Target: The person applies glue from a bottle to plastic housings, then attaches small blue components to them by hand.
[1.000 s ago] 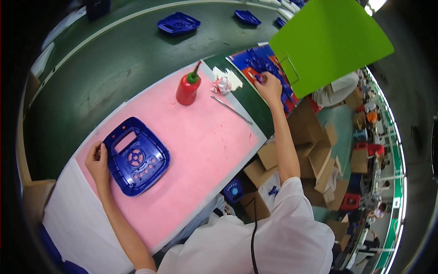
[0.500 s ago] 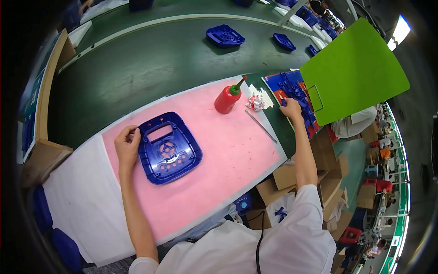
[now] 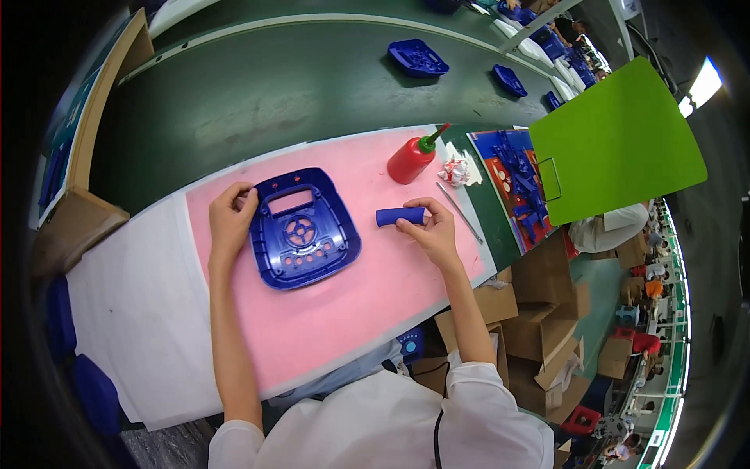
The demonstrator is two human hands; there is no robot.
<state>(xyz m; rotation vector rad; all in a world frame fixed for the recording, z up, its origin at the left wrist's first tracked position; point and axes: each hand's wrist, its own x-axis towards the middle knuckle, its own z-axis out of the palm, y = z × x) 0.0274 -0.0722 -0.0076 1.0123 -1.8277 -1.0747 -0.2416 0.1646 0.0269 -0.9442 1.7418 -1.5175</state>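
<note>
A blue plastic housing shell (image 3: pixel 305 262), with a rectangular window, a round grille and small holes, lies on the pink mat (image 3: pixel 328 328). My left hand (image 3: pixel 232 217) pinches its upper left edge. Between the thumb and fingers of my right hand (image 3: pixel 431 228) is a short blue plastic strip (image 3: pixel 394 216), slightly curved, held above the mat to the right of the shell. Beyond that hand stands a red squeeze bottle (image 3: pixel 411 161) with a green cap. A thin metal rod-like tool (image 3: pixel 459 213) and a crumpled red-and-white wad (image 3: pixel 454 172) lie right of the bottle.
A pile of blue strips (image 3: pixel 522 176) lies at the right, beside an upright green board (image 3: pixel 617 144). Past the mat runs a green work surface (image 3: pixel 258 117) carrying blue shells (image 3: pixel 419 59). Cardboard boxes (image 3: pixel 539 328) stand at lower right; a wooden-edged rack (image 3: pixel 94 133) is at left.
My right hand has come back left from the pile of blue strips, bringing one over the mat. My left hand still grips the shell's edge. The whole view has shifted somewhat.
</note>
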